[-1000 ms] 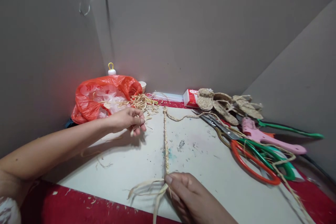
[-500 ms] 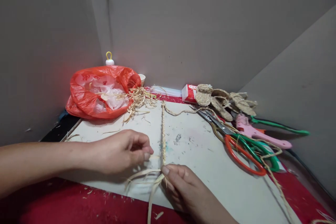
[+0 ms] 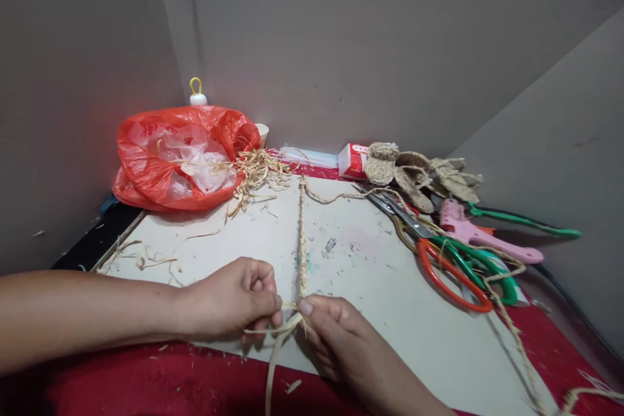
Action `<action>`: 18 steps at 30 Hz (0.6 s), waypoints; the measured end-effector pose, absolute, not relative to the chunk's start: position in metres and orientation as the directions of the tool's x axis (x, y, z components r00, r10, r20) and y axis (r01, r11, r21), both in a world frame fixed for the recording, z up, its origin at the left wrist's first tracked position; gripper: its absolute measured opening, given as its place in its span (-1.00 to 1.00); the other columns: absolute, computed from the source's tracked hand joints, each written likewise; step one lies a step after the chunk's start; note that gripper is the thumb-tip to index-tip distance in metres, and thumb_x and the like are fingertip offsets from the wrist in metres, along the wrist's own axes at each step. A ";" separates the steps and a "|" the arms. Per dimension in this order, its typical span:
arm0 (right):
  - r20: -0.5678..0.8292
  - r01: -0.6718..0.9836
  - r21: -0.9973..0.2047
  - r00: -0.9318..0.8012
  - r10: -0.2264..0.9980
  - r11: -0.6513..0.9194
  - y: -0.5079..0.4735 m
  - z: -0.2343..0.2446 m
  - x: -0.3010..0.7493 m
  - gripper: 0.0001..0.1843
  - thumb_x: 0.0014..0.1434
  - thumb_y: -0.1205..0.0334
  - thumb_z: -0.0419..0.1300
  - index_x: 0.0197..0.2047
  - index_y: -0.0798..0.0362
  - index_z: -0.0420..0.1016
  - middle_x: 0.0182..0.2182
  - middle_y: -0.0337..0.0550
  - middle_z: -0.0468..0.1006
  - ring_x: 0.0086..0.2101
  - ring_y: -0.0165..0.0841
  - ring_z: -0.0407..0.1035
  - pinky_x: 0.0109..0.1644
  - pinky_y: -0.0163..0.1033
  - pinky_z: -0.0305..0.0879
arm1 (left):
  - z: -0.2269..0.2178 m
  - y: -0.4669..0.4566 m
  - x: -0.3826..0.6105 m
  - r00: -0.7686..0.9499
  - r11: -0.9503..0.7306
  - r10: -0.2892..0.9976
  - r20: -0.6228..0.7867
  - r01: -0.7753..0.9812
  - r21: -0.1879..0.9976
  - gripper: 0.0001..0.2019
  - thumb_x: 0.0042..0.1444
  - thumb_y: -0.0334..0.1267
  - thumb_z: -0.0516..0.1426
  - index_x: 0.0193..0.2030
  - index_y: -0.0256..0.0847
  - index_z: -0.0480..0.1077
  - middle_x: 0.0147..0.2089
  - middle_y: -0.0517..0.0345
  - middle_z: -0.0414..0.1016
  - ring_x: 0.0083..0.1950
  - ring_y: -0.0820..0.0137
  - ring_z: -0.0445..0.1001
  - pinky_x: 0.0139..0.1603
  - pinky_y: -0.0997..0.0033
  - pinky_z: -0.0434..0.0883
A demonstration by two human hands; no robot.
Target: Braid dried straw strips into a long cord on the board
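Observation:
A pale braided straw cord [image 3: 302, 240] runs from the back of the white board [image 3: 361, 318] toward me. My right hand [image 3: 336, 331] pinches its near end between thumb and fingers. Just left of it, my left hand [image 3: 253, 299] is closed on a thin straw strand [image 3: 289, 306] that comes out of the braid. Other loose straw strands [image 3: 273, 364] hang from the pinched end, one of them curving down over the red surface. The tips of the left fingers partly hide the strand they hold.
An orange-red plastic bag [image 3: 131, 175] and a heap of straw scraps [image 3: 260, 172] lie at the back left. To the right are scissors with red handles [image 3: 453, 286], a pink glue gun [image 3: 478, 237], coiled straw pieces [image 3: 380, 166] and a red-white box [image 3: 351, 161]. Twisted cord [image 3: 511, 331] trails along the right.
My left hand has moved slightly down and toward the braid, and now pulls a strand near the right thumb. The right hand keeps its pinch. The view has shifted slightly.

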State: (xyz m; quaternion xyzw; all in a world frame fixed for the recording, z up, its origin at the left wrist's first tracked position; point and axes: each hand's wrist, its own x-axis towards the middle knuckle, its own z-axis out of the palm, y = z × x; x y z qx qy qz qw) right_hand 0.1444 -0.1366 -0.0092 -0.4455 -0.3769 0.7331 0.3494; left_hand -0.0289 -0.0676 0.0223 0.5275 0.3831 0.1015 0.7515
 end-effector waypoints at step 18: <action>-0.390 -0.011 -0.909 -0.334 0.858 -0.418 -0.136 -0.010 0.146 -0.52 0.24 -0.12 0.00 -0.54 0.08 0.22 -0.74 -0.43 0.04 -0.68 -0.55 -0.15 -0.60 -0.36 -0.25 | 0.034 -0.059 -0.025 0.633 0.451 0.537 -0.558 0.344 0.824 -0.86 -0.15 -0.37 0.07 -0.42 -0.32 0.41 -0.63 0.26 0.36 -0.72 0.63 0.00 -0.71 0.56 -0.08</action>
